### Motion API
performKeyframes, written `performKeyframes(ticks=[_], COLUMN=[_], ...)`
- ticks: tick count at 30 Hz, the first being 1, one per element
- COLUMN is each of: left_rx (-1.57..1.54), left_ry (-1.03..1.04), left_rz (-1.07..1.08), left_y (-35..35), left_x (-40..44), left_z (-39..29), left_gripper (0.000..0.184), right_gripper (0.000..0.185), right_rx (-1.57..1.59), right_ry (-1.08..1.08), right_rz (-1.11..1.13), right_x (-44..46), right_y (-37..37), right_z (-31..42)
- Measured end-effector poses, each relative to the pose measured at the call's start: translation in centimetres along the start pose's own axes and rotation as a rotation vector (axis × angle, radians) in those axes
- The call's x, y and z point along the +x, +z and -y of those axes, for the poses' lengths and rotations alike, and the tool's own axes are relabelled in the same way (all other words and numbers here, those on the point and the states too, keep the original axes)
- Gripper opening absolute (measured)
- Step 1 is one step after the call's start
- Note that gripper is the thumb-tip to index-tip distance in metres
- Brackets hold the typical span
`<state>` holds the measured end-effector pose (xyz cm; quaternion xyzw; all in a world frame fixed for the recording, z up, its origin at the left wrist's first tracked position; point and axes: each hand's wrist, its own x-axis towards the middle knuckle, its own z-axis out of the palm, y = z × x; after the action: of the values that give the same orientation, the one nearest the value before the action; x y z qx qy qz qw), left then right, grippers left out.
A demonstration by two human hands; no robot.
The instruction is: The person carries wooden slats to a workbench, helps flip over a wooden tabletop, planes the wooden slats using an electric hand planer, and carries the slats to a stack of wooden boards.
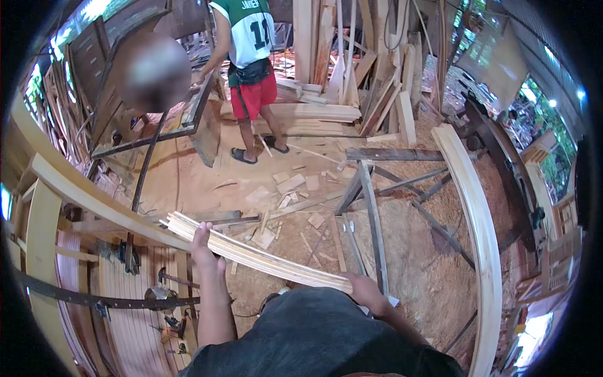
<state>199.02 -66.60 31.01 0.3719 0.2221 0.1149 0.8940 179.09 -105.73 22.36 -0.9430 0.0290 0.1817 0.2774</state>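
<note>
A bundle of thin wooden strips (270,259) lies across the front of my body, its left end higher in the view than its right. Near that left end, my left hand (204,246) is closed around the bundle, thumb on top. My right hand (364,291) grips the other end, close to my dark shirt; part of its fingers is hidden. The strips are pale, long and stacked together, with uneven tips at the left.
A person in red shorts (252,94) stands at a machine frame (207,107) ahead. A long curved beam (475,239) rests over a metal stand (370,213) on the right. Wood scraps (291,183) litter the floor. A hammer (173,278) lies on the left.
</note>
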Motion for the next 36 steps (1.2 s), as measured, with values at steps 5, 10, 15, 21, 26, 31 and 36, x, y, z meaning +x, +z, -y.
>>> performKeyframes(ticks=[5,10,15,21,26,31,36], left_rx=[0.072,0.145,0.217,0.109,0.096,0.130,0.076], left_ry=[-0.066,-0.018,-0.043,-0.044,-0.062,-0.077,-0.083], left_rz=[-0.074,0.052,0.171,0.123,0.159,0.152,0.080], left_y=[0.6,-1.2,-1.8,0.0,-0.1,-2.1,-2.9], left_x=[-1.4,0.8,2.0,1.8,2.7,4.0,3.2], left_z=[-1.2,0.5,0.7,0.9,1.4,1.2,-0.6], left_gripper=[0.026,0.041,0.033,0.025,0.026,0.028,0.030], right_gripper=[0.055,0.063,0.062,0.069,0.054,0.055,0.062], right_rx=[0.010,-0.008,0.001,-0.010,-0.075,0.011,0.030], right_ry=[0.022,0.051,0.029,0.002,-0.041,0.038,-0.012], right_rz=[0.023,0.016,0.009,0.008,-0.066,-0.002,-0.023], right_x=[-0.3,-0.2,-0.2,-1.3,-0.6,-1.1,0.4], right_y=[-0.3,-0.2,1.5,0.1,3.0,0.7,0.5], right_z=[0.6,-0.1,-1.7,-0.4,-2.6,0.4,2.3])
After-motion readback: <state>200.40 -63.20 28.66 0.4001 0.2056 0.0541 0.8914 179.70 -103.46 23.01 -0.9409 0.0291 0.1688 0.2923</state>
